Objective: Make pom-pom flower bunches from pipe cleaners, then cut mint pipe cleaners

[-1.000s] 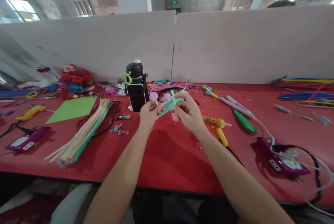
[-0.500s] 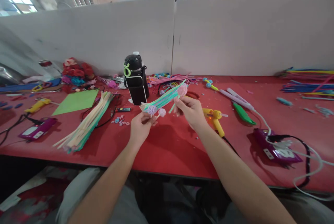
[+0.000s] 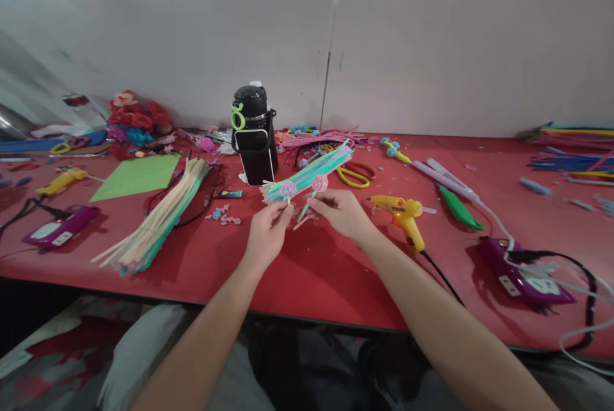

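Between the fingertips of my left hand is the short stem of a small purple pipe-cleaner flower. Pinched in my right hand is a pink pipe-cleaner flower on a pale green stem. The two flower heads are held side by side, a little apart. Just behind them lies a bundle of teal and lilac pipe cleaners. A thin pale stem end shows between my hands; what it belongs to is unclear.
A black bottle stands behind my left hand. Cream and green pipe cleaners lie left. A yellow glue gun, lilac hair straightener and purple power strip are at right. Yellow-handled scissors lie behind.
The pink flower has come down and left, beside the purple flower. A second purple flower seen earlier by my left hand no longer shows separately. The view has tilted down slightly.
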{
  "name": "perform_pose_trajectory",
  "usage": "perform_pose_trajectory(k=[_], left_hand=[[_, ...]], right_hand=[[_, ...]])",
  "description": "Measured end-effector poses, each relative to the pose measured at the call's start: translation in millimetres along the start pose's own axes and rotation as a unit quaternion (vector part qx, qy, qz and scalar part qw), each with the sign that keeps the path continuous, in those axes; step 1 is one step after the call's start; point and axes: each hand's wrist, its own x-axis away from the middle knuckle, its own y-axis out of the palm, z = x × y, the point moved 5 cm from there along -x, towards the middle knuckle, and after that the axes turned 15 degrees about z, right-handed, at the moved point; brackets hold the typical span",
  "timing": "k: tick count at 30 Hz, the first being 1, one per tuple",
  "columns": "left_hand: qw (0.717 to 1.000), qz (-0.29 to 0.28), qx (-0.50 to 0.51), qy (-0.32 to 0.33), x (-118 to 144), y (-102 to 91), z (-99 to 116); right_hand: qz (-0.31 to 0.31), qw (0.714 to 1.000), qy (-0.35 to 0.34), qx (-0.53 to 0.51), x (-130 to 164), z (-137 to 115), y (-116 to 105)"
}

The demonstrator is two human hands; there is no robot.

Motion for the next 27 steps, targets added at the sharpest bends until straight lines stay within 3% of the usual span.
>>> perform_pose_trajectory(k=[3,8,14,21,27], left_hand=[[0.999,-0.008,0.036,-0.002,2.0,3.3,2.9],[0.988,-0.011,0.127,-0.082,3.4,6.5,-0.4],[0.983,-0.009,0.137,-0.125,4.7,4.9,-1.5],[0.973,-0.056,0.161,-0.157,8.3,10.2,0.3],[0.966,-0.076,0.170,-0.176,9.6,13.3,-0.7]], right_hand=[[0.001,1.000,0.017,-0.013,2.3,1.0,3.7],[0.023,0.996,0.044,-0.073,7.8,-1.0,11.3],[0.032,0.991,0.039,-0.122,14.4,-4.7,19.6],[0.084,0.995,0.002,-0.051,13.9,-1.1,13.4],[0.098,0.993,0.015,-0.066,15.1,-2.3,12.6]])
